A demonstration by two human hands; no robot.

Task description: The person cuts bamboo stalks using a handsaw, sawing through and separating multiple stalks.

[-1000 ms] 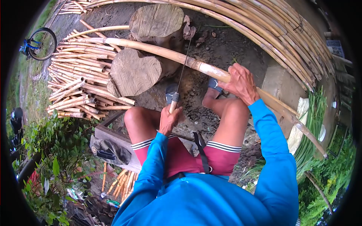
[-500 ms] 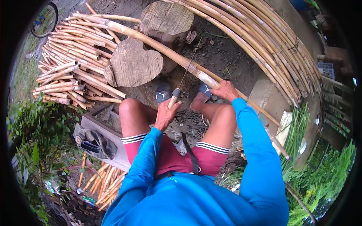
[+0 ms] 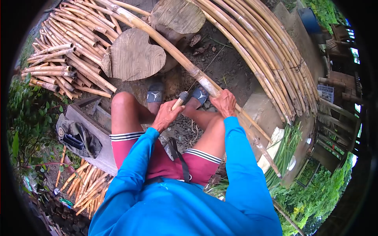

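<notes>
My left hand [image 3: 167,116] is closed around the pale handle of a long-bladed knife [image 3: 180,100], which has a dark collar. Its thin blade, seen nearly edge-on, slants up and right across the line of a bamboo pole [image 3: 173,51]. The pole runs from the upper left, past two log stumps, down to the right. My right hand [image 3: 223,103] is wrapped over this pole, just right of the blade and close above my knee. A thinner bamboo length [image 3: 258,129] extends beyond that hand to the lower right.
Cut bamboo pieces [image 3: 84,33] lie heaped at left, beside a heart-shaped stump [image 3: 136,57] and a second stump [image 3: 177,15]. Long bundled poles [image 3: 271,59] curve along the right. A cap [image 3: 78,137] rests on the wooden bench [image 3: 104,157]. More bamboo pieces [image 3: 86,185] lie below.
The view has shifted, so most things appear farther left and higher. My left hand and the knife have moved closer to my right hand, and the blade leans farther right. Both hands keep their grip.
</notes>
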